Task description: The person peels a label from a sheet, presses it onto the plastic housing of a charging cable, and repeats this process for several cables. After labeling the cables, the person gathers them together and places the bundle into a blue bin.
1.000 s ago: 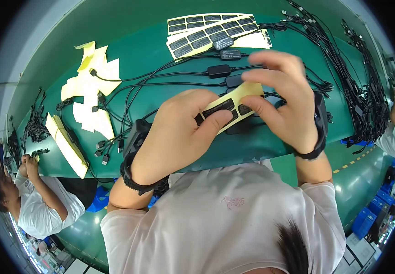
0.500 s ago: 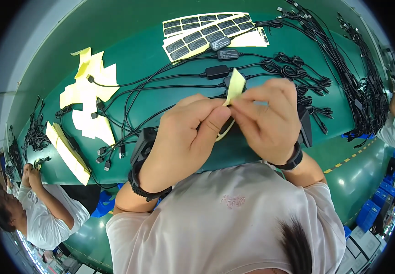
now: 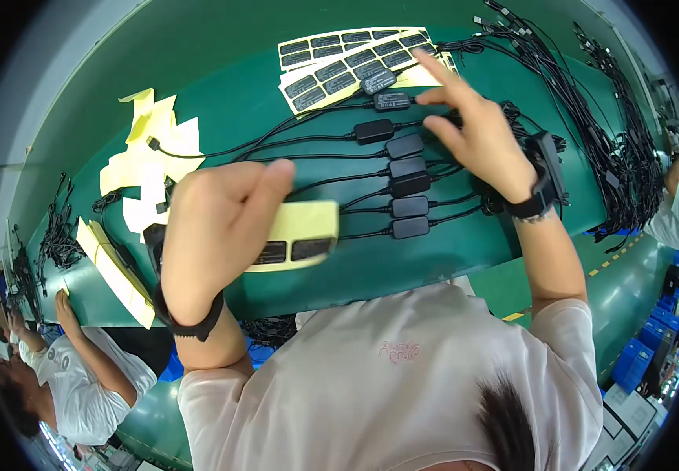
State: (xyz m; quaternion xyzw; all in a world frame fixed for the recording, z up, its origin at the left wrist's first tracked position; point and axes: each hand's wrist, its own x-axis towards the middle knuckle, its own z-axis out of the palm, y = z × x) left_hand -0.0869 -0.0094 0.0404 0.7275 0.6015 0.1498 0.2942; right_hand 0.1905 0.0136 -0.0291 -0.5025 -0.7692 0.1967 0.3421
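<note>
Down on the green counter (image 3: 221, 94), left hand (image 3: 214, 228) raised above the near edge, fingers (image 3: 265, 184) clenched on a pale yellow label strip (image 3: 300, 234) with two dark labels showing on its lower part. Strip held roughly level, above the counter, just left of the row of small black adapter boxes (image 3: 402, 169). Black wristband (image 3: 190, 318) around the left wrist.

Right hand (image 3: 477, 129) farther out over the counter, fingers (image 3: 441, 67) released and spread, index pointing toward the far label sheets (image 3: 347, 63). Cannot tell whether anything tiny sticks to a fingertip; nothing visibly grasped. Hand hovering right beside the topmost adapter box (image 3: 392, 100), which bears a label on its upper face. Black wrist device (image 3: 543, 177) strapped on the right wrist.

Adapter boxes lined one below the other in the middle of the counter, black cables (image 3: 276, 145) running off leftward and rightward. Peeled yellowish backing papers (image 3: 147, 149) heaped at the left. Stacked yellow strips (image 3: 111, 271) near the left edge. Thick bundles of black cords (image 3: 591, 102) trailing along the right side.

Another person (image 3: 72, 385) at lower left, in a white shirt, hand resting on the counter edge. A further person (image 3: 673, 212) at the right rim.
</note>
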